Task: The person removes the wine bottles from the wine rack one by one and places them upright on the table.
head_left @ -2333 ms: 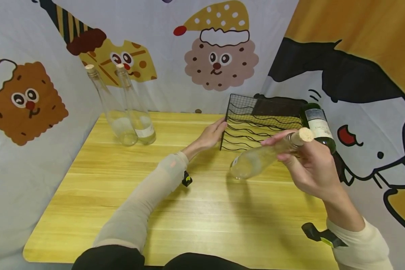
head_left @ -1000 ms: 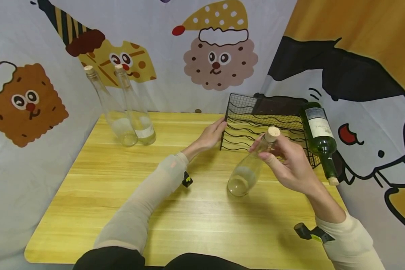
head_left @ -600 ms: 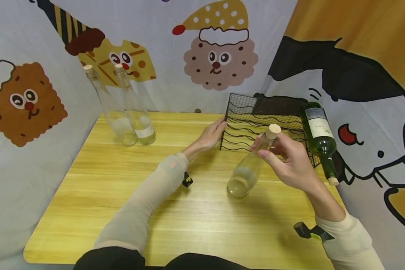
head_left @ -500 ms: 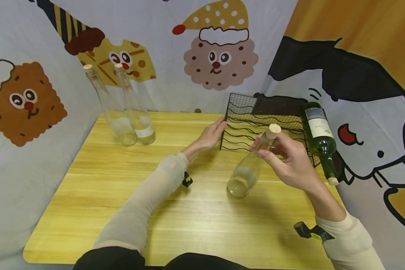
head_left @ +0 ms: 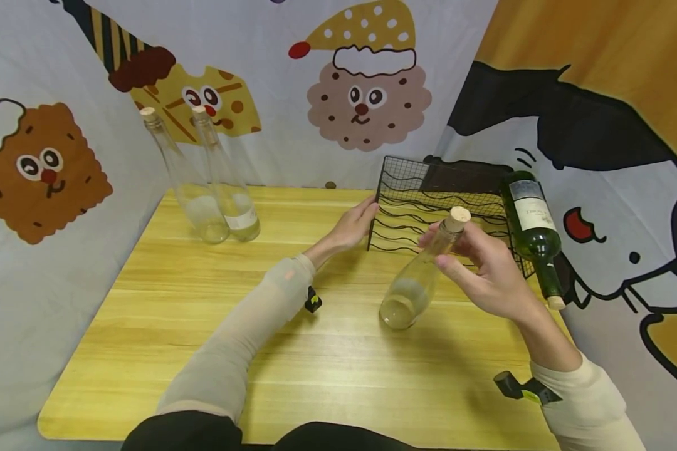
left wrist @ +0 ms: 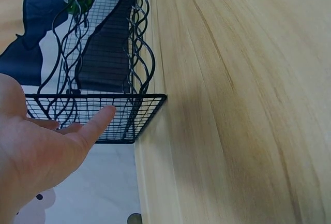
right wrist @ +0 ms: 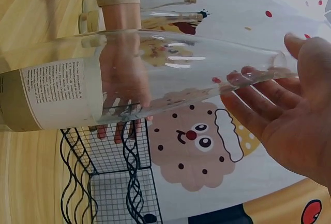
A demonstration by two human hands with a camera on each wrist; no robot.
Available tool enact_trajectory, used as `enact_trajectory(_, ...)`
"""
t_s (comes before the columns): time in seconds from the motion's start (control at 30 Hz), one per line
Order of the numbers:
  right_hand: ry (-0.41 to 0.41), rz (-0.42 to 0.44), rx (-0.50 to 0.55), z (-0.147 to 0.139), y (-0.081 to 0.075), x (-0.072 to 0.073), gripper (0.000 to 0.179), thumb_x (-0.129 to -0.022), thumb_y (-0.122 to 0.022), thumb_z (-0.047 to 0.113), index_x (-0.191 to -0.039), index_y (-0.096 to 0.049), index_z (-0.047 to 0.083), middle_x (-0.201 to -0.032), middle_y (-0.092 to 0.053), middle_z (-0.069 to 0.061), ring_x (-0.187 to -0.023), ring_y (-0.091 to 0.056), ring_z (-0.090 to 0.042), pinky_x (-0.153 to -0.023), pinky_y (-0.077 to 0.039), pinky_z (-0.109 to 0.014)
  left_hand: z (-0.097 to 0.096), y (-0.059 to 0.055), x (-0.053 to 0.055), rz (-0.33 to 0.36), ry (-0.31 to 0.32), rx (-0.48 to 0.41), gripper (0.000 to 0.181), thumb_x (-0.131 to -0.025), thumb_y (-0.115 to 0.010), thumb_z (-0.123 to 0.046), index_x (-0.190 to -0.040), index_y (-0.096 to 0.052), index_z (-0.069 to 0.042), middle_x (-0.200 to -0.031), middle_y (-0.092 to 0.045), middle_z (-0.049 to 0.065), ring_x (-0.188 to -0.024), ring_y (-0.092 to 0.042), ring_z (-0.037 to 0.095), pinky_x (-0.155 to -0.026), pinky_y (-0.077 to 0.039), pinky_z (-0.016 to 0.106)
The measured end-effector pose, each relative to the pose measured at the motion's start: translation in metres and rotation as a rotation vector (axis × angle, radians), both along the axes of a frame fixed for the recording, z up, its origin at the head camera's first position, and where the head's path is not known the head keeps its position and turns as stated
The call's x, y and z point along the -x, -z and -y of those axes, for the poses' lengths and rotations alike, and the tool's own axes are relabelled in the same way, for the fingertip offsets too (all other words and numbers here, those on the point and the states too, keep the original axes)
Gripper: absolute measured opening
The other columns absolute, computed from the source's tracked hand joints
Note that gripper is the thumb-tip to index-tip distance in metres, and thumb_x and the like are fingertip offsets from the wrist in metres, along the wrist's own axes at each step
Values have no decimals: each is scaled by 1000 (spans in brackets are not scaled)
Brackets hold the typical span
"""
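Observation:
A clear glass bottle with a cork (head_left: 409, 291) stands upright on the table in front of the rack. My right hand (head_left: 488, 272) is at its neck, thumb on one side and fingers loosely around the other; in the right wrist view the fingers (right wrist: 269, 97) look relaxed, with the thumb slightly off the glass. A printed label (right wrist: 59, 92) shows on the bottle there. My left hand (head_left: 350, 225) rests with extended fingers against the left end of a black wire wine rack (head_left: 409, 181); the left wrist view shows a fingertip at the mesh end panel (left wrist: 124, 113).
A green wine bottle (head_left: 536, 219) lies on the rack's right end, its corked neck pointing toward me. Two clear corked bottles, one (head_left: 194, 200) beside the other (head_left: 234, 200), stand at the table's back left. Printed cloth (head_left: 293, 125) hangs behind the wooden table (head_left: 316, 376).
The clear bottle came down from a tilted hold and now stands on the table before the rack. Most recently my right hand has shifted slightly right and loosened at the neck. The left hand stayed put.

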State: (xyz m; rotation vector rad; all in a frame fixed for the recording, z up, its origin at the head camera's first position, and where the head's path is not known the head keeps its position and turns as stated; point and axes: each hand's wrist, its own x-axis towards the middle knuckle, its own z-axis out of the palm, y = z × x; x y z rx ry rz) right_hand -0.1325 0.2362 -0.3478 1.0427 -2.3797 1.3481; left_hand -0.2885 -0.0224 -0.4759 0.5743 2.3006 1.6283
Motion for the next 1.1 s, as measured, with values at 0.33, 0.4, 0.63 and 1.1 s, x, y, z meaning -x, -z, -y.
enact_trajectory(0.33,-95,37,21,-12,1,-2,48,-115,-60,7,-161,-53,-3,-155,-70,-15,-147,-66,-14,-131,-47,-22,-1,-1,1,5,1,-6,74,-123,-26,-57,-183,-16,-17,-185,-36,15,-167,-47,35,-131,-52,52)
enact_trajectory(0.4,-114,19,26,-16,3,-1,49,-119,-56,19,-162,-53,-4,-159,-68,-12,-150,-64,-15,-133,-44,-22,-1,-1,1,2,1,-1,74,-123,-26,-58,-183,-16,-17,-186,-35,15,-166,-47,36,-131,-52,52)
enact_trajectory(0.63,-52,-32,-34,-36,6,-3,49,-117,-51,5,-166,-51,-2,-168,-61,2,-157,-56,-9,-132,-41,-17,-1,1,0,10,-2,-1,74,-122,-26,-60,-184,-16,-18,-185,-36,15,-166,-48,35,-130,-53,52)
enact_trajectory(1.1,256,2,-111,-84,5,8,55,-117,-49,4,-171,-49,14,-174,-53,6,-164,-42,1,-131,-31,-6,0,0,-1,21,1,-4,75,-122,-27,-59,-183,-16,-17,-186,-34,15,-167,-46,35,-132,-51,52)
